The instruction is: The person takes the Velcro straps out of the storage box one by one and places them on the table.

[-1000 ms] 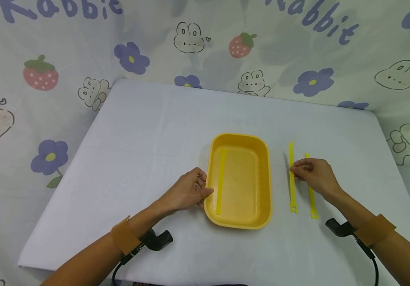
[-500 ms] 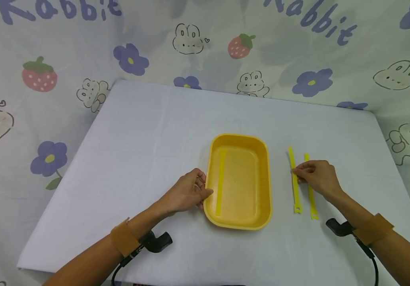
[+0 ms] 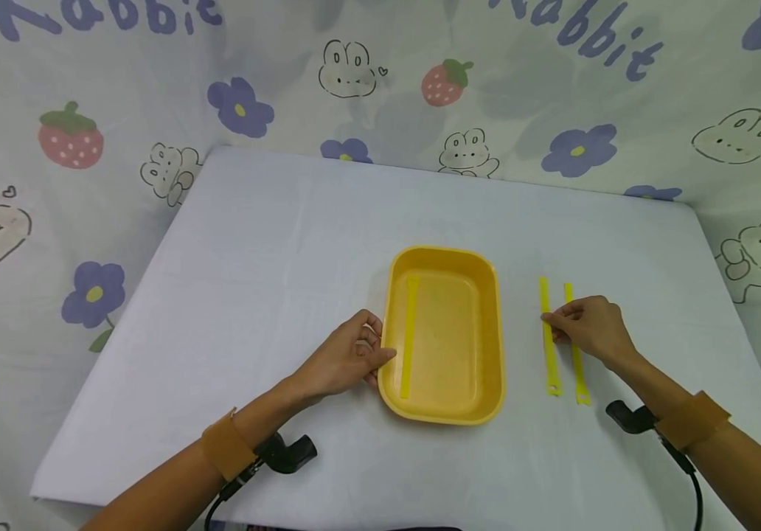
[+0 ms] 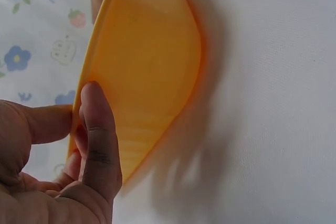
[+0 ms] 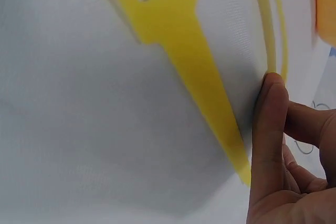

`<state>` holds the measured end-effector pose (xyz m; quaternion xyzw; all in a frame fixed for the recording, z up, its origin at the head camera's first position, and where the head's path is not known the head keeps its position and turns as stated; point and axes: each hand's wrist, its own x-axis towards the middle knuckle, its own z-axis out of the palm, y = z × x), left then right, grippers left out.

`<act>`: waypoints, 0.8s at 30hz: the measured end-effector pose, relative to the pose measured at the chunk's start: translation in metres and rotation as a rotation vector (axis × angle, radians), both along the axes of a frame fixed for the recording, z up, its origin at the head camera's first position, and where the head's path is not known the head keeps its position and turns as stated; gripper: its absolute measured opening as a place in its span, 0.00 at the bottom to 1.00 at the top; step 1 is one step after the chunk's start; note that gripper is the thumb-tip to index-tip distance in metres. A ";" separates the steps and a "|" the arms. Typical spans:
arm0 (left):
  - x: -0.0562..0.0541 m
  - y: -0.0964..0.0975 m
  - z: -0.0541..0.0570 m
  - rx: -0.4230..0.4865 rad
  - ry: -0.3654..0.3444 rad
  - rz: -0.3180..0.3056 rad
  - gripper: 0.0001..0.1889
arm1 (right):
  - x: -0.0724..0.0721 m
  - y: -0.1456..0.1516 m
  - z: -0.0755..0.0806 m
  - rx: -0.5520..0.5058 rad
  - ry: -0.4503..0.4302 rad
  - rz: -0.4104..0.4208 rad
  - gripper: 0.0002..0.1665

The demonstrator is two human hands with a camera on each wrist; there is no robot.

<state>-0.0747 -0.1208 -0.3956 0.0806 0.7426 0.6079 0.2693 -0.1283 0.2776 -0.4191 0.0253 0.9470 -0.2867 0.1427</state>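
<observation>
Perhaps the slim yellow strap point(image 3: 551, 361) could twist or slip, since only the fingertips of the right hand point(image 3: 589, 328) pinch it, or that hand could drag the second strap point(image 3: 578, 374) lying beneath it on the worktop point(image 3: 274, 258). The left hand point(image 3: 343, 355) grips the rim of the yellow tray point(image 3: 447, 332), left of both straps; compared with a second ago, the pinched strap sits closer to the second, while tray and grip look unchanged.
</observation>
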 end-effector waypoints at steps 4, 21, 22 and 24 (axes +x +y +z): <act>0.000 0.000 0.001 0.002 -0.004 0.001 0.18 | 0.000 0.000 0.002 -0.004 -0.011 0.007 0.22; -0.002 -0.001 0.002 -0.014 -0.030 -0.012 0.18 | -0.001 -0.001 0.001 -0.007 -0.027 0.021 0.21; -0.002 -0.001 0.002 -0.015 -0.032 -0.014 0.18 | -0.001 -0.001 0.002 -0.005 -0.027 0.022 0.22; -0.002 -0.001 0.002 -0.016 -0.034 -0.017 0.18 | 0.000 -0.002 0.002 0.001 -0.024 0.023 0.22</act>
